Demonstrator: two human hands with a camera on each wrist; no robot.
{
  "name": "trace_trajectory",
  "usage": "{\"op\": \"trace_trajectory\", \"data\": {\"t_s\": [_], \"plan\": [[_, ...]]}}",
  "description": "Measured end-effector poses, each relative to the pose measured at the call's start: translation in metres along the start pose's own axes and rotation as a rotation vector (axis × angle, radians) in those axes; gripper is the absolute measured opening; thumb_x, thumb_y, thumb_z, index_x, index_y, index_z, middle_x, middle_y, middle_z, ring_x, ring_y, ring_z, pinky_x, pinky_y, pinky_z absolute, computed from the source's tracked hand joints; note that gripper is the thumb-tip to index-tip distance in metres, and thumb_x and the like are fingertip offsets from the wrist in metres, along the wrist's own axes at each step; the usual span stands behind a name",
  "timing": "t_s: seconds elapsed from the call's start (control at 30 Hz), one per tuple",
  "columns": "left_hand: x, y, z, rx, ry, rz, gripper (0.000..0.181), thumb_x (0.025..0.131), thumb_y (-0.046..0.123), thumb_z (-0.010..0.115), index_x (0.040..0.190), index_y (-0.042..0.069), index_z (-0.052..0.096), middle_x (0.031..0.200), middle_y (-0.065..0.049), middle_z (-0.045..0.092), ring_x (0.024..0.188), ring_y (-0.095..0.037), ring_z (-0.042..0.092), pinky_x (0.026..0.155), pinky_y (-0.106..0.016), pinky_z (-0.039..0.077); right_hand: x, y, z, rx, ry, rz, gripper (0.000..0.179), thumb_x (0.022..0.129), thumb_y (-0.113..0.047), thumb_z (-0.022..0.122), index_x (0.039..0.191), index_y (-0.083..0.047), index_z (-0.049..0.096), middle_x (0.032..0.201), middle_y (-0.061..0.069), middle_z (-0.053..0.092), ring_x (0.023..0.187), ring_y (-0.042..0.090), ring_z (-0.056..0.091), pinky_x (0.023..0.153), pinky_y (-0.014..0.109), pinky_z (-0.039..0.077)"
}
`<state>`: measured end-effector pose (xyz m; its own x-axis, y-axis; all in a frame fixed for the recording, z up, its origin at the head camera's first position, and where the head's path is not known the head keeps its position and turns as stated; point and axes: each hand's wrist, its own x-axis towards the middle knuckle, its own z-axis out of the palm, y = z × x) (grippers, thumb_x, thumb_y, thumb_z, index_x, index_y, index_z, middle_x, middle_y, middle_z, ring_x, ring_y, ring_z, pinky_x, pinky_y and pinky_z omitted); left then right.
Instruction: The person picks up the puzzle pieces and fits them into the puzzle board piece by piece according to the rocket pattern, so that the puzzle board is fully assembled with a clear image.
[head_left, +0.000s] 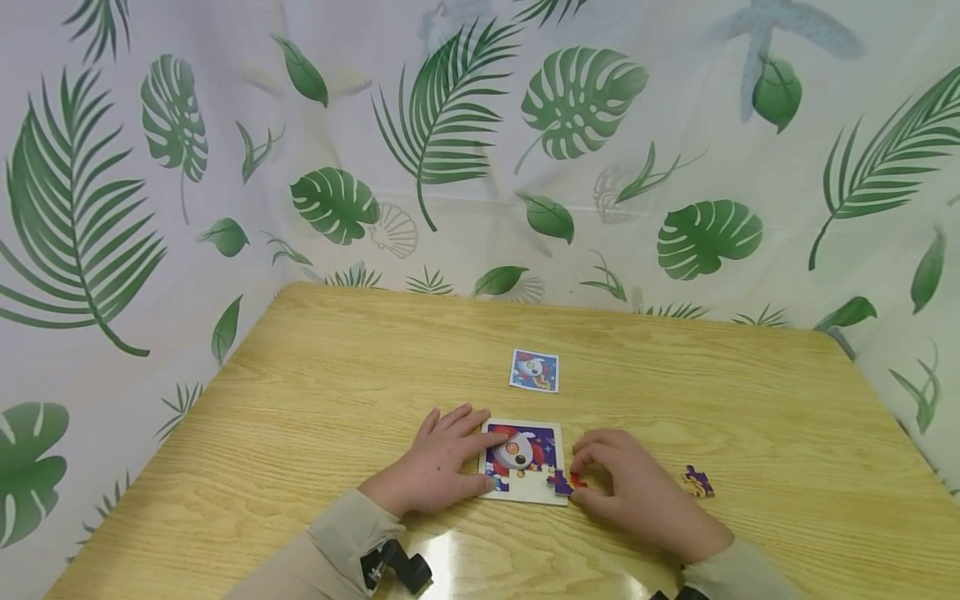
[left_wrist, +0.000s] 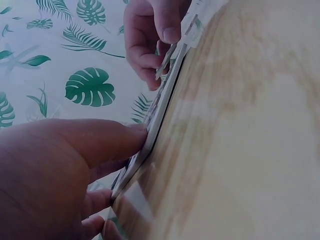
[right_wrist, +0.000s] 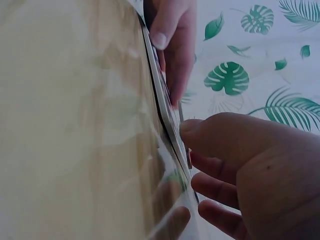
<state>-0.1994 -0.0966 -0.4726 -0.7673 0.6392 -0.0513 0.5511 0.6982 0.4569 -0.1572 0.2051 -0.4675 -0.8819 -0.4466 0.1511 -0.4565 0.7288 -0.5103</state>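
Note:
A small jigsaw puzzle board [head_left: 531, 492] with a white frame lies on the table, its upper part filled with a cartoon picture on purple and its lower part partly bare. My left hand [head_left: 446, 462] rests on the board's left side, fingers spread and thumb at the lower left edge. At the lower right corner, my right hand [head_left: 630, 487] pinches a purple and orange puzzle piece [head_left: 564, 482] between thumb and fingers. The piece overlaps the board's right rim and appears tilted in the left wrist view. Another puzzle piece [head_left: 699, 482] lies loose to the right of that hand.
Behind the board lies a small picture card [head_left: 535, 371] with a similar cartoon. The wooden table [head_left: 360, 350] runs back to a white curtain [head_left: 480, 233] printed with green leaves. A black wrist strap [head_left: 396, 567] sits on the left sleeve.

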Motion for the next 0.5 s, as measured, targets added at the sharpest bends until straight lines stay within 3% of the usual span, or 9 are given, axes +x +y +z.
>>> {"op": "trace_trajectory", "data": {"t_s": [0.33, 0.5], "plan": [[0.001, 0.002, 0.0, -0.004, -0.009, -0.017, 0.064, 0.096, 0.045, 0.063, 0.155, 0.029, 0.045, 0.166, -0.005, 0.026, 0.154, -0.028, 0.011, 0.119, -0.06, -0.001, 0.022, -0.026, 0.019, -0.018, -0.008, -0.054, 0.02, 0.082, -0.025, 0.085, 0.087, -0.026, 0.065, 0.124, -0.001, 0.059, 0.119, 0.024, 0.05, 0.105, 0.052, 0.042], [0.002, 0.004, -0.001, 0.0, -0.008, -0.027, 0.065, 0.096, 0.045, 0.063, 0.156, 0.029, 0.044, 0.166, -0.005, 0.026, 0.154, -0.029, 0.011, 0.119, -0.06, -0.001, 0.029, -0.031, 0.025, -0.044, -0.017, -0.04, 0.019, 0.082, -0.027, 0.084, 0.087, -0.026, 0.066, 0.124, -0.001, 0.06, 0.119, 0.023, 0.051, 0.105, 0.05, 0.042]]}}
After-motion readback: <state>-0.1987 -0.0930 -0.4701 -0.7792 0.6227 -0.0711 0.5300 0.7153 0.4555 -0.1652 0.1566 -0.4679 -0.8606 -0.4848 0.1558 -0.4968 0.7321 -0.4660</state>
